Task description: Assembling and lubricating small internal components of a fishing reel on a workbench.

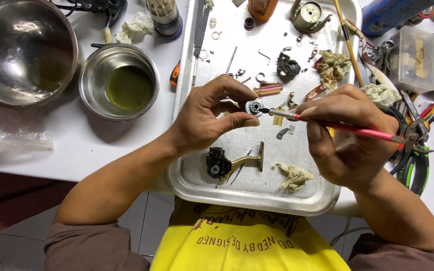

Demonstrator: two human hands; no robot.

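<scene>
two hands work over a metal tray point(197, 175) on the white bench point(101, 145). the left hand point(204, 118) pinches a small round metal part point(253, 107) between thumb and fingers, its grip clenched on it above the tray's middle. the right hand point(350, 135) grasps a red-handled brush point(337, 124) (tip touching the part). a black-and-brass piece point(227, 164) lies just below; two steel bowls point(119, 83) sit well left.

A single head-worn camera looks steeply down, from close range, onto a rectangular silver metal tray point(187, 175) at the near edge of a white table point(86, 145).
</scene>
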